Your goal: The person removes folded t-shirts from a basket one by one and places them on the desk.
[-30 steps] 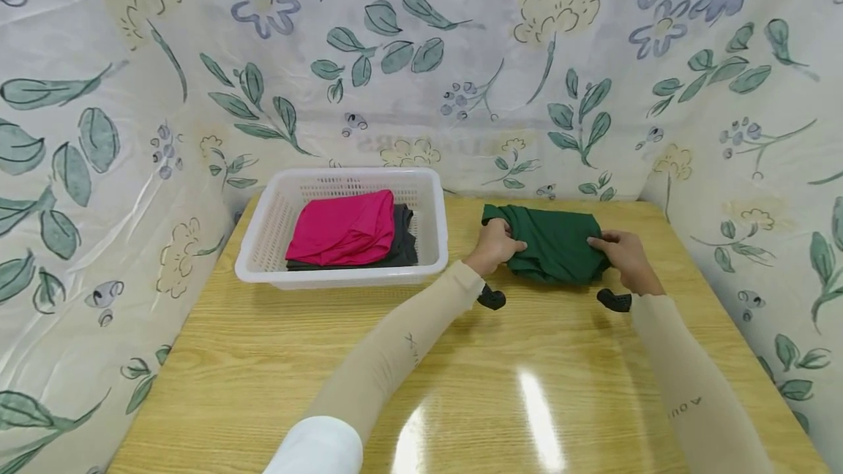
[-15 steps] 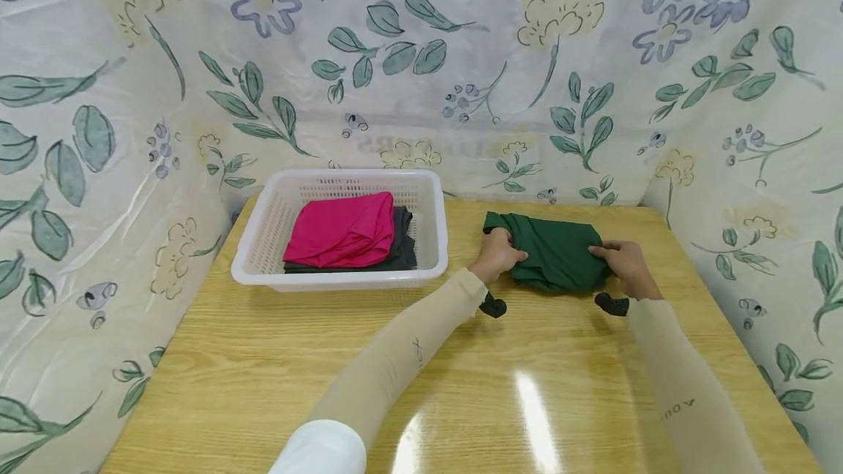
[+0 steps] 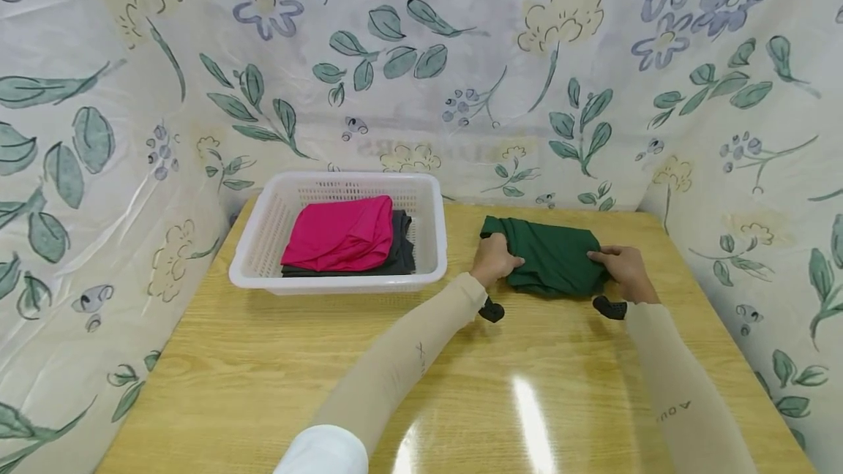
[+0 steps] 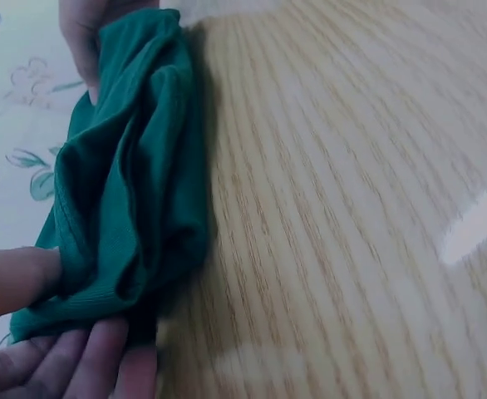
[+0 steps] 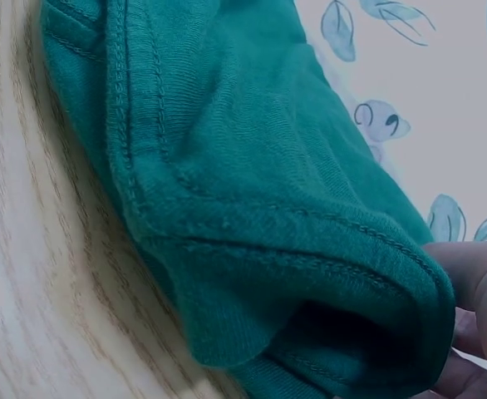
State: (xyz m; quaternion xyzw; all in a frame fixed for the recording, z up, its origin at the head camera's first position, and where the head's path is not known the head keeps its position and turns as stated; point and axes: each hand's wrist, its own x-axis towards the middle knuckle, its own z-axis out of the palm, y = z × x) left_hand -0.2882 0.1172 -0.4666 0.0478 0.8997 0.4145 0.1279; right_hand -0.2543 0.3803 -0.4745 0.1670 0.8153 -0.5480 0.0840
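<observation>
In the head view, a folded green garment (image 3: 553, 254) lies at the back right of the table. My left hand (image 3: 495, 260) grips its left end; in the left wrist view the thumb (image 4: 19, 283) lies on top and the fingers (image 4: 94, 357) are underneath. The right hand (image 3: 627, 273) pinches the opposite end, thumb uppermost. Close up in the right wrist view, stitched hems and a dark hollow fold show on the green cloth (image 5: 268, 166), and part of the right hand (image 5: 476, 307) is at its edge.
A white perforated basket (image 3: 342, 282) stands on the wooden table (image 3: 263, 371) to the left. Inside it, a folded pink garment (image 3: 339, 232) lies over dark folded cloth (image 3: 403, 243). Flower-patterned sheeting (image 3: 408, 93) encloses the back and sides.
The head view has tilted slightly. Both hands keep their hold on the green garment, which stays nearly in the same place and folded as before.
</observation>
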